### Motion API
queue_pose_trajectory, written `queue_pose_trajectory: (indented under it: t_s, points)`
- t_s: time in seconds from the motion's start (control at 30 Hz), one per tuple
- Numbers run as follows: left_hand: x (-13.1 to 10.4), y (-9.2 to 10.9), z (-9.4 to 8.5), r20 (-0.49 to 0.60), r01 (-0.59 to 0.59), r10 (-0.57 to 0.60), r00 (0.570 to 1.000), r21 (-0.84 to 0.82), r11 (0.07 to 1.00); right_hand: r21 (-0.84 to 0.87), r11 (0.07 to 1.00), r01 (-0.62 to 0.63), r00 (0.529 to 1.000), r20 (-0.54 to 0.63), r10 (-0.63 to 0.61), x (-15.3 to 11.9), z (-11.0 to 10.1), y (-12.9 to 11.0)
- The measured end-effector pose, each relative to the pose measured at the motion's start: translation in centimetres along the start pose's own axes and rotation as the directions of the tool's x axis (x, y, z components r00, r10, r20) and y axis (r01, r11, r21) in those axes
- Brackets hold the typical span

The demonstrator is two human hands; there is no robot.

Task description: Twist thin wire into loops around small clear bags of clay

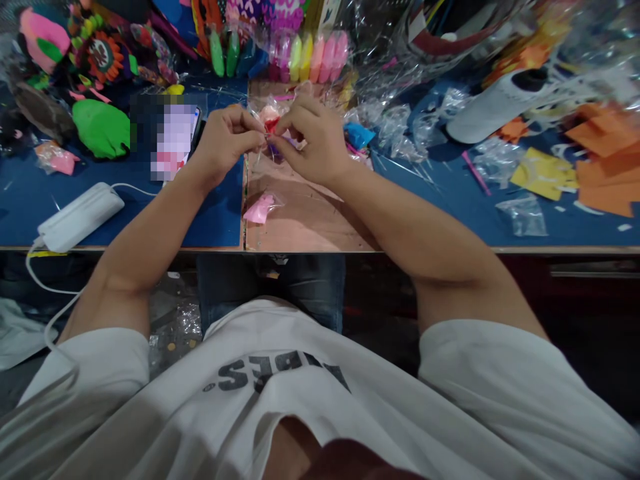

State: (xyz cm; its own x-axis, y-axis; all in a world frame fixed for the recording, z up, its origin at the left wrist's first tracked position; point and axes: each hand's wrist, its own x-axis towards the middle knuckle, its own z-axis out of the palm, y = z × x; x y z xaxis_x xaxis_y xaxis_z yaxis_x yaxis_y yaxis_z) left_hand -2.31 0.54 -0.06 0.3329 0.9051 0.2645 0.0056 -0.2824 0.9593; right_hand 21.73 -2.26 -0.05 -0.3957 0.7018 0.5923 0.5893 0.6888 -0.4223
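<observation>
My left hand and my right hand meet above the wooden board, fingertips pinched together on a small clear plastic packet with a red and pink piece inside. Both hands grip that packet from opposite sides. Another pink packet lies on the board just below the hands. What the fingers do inside the packet is hidden.
A blue table top carries a phone, a white power bank with cable, green felt, colourful felt toys, a white cone spool, orange and yellow felt scraps and several clear bags.
</observation>
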Motion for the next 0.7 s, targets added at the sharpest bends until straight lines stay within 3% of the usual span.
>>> queue_pose_trajectory:
  t_s: [0.17,0.37,0.7]
  points:
    - [0.6,-1.3,0.2,-0.062,-0.235,0.239,0.969,0.063,0.97,0.106,0.99,-0.088,0.995,-0.035,0.092,-0.3,1.6,0.1]
    - [1.0,-3.0,0.3,-0.038,-0.421,0.424,0.905,0.068,0.905,0.179,0.98,-0.081,0.985,-0.135,0.106,-0.5,4.0,0.3]
    - [1.7,-4.4,-0.9,0.058,-0.548,0.548,0.835,0.193,0.814,0.251,0.96,-0.128,0.987,-0.061,0.148,-0.5,2.5,-0.3]
